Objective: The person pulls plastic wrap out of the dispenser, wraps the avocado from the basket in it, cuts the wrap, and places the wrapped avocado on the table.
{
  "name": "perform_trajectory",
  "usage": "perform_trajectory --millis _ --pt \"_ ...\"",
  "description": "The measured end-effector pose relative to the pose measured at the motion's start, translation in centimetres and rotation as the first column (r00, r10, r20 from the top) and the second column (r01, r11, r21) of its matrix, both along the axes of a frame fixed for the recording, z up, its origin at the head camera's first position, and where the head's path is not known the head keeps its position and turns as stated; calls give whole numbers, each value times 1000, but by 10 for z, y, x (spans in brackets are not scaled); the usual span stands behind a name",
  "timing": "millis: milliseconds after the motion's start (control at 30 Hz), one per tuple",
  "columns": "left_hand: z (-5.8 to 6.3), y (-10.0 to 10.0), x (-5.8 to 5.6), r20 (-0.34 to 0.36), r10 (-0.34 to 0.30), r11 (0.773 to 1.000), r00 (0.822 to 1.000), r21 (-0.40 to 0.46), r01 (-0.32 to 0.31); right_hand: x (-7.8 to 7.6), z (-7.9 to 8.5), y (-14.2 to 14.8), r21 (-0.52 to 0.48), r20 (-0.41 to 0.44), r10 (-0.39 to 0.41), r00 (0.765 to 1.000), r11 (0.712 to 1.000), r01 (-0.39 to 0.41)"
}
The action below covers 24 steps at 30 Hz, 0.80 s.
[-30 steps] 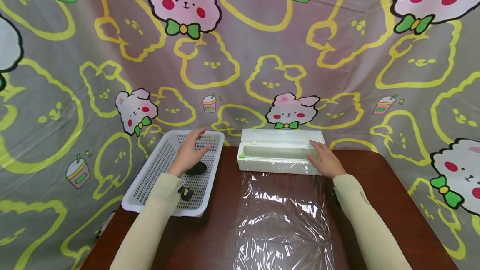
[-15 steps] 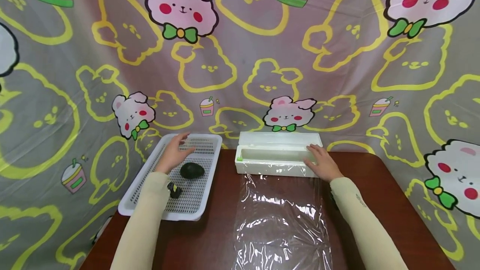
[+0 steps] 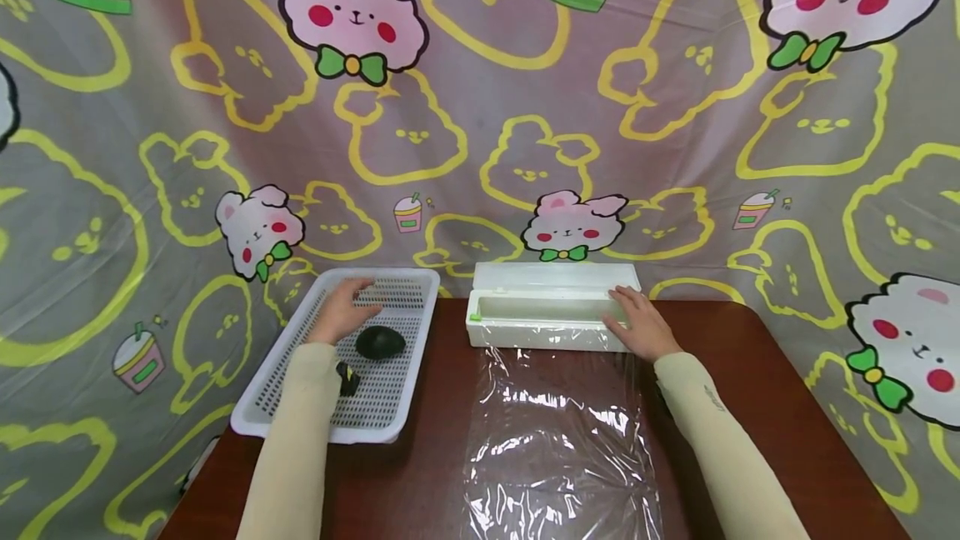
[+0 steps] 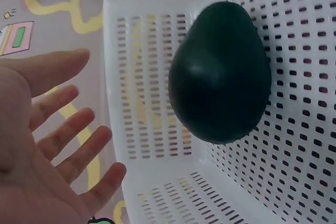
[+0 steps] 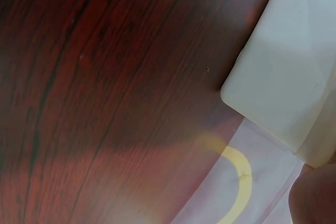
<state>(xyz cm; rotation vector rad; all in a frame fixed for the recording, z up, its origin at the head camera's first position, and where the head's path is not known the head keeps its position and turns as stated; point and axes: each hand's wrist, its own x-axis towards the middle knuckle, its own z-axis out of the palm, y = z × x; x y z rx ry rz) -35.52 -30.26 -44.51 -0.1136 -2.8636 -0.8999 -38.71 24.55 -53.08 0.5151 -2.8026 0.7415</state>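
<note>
A dark green avocado (image 3: 380, 343) lies in a white perforated plastic basket (image 3: 375, 415) on the left. Over the basket, my left hand (image 3: 341, 313) hovers with fingers spread and holds nothing; the left wrist view shows its fingers (image 4: 86, 140) apart from the avocado (image 4: 220, 77). At the back stands a white cling film dispenser (image 3: 540, 336), its lid raised. My right hand (image 3: 643, 325) rests with extended fingers on the dispenser's right end. From its front, a sheet of clear cling film (image 3: 562, 448) stretches toward me. In the right wrist view, the dispenser's corner (image 5: 278, 72) appears beside a finger (image 5: 315, 198).
Everything stands on a dark reddish wooden table (image 3: 757, 407). A patterned cloth curtain (image 3: 465, 107) hangs close behind the dispenser and basket and along both sides. A small green tab (image 3: 475, 317) sits at the dispenser's left end. A black camera (image 3: 347, 379) is strapped to my left wrist.
My left hand has drawn left and down over the basket, uncovering the avocado to its right. The right hand stays on the dispenser. The head view has shifted slightly.
</note>
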Motion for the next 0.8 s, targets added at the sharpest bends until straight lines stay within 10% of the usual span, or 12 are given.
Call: perform_trajectory --millis 533,800 --pt "-33 3 -8 179 96 990 979 -124 -74 -1 2 -3 -6 10 -23 1000 1000 23" --pt "-42 12 -7 285 -4 986 959 -158 51 -3 -1 0 3 11 -19 1000 1000 19"
